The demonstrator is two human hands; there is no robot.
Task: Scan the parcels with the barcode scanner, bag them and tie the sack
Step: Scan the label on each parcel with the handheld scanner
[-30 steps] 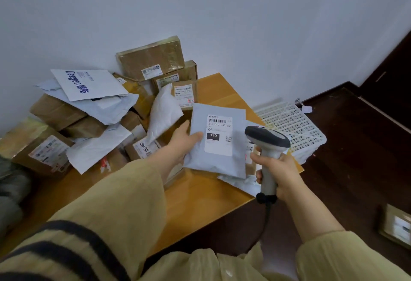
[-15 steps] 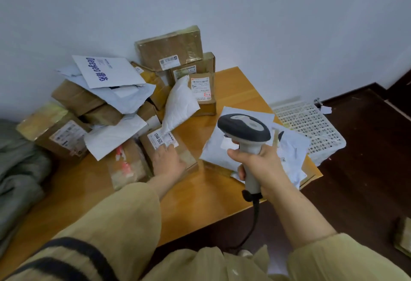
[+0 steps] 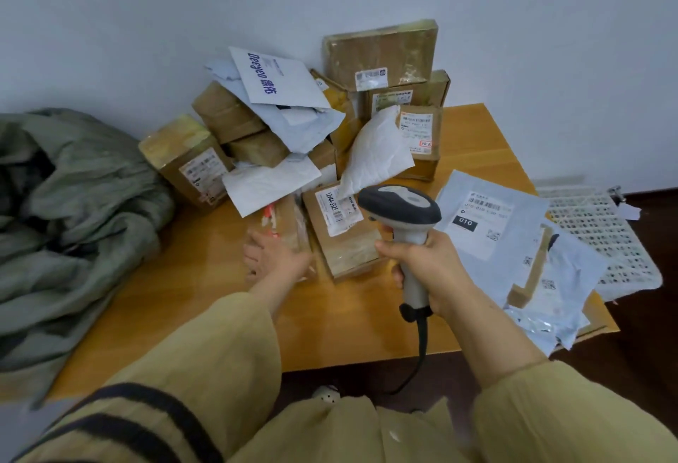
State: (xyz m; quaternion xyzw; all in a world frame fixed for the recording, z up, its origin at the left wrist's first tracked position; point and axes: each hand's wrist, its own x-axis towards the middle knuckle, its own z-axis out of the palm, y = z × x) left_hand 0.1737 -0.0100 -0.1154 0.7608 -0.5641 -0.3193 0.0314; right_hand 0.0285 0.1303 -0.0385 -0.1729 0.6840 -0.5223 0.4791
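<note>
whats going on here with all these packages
A person is working through a pile of parcels on a wooden table. The right hand grips a barcode scanner, held above a labelled brown box. The left hand reaches onto a small taped parcel at the front of the pile. A grey mailer lies label up on the right, and a grey-green sack lies crumpled on the left, not yet tied.
</note>
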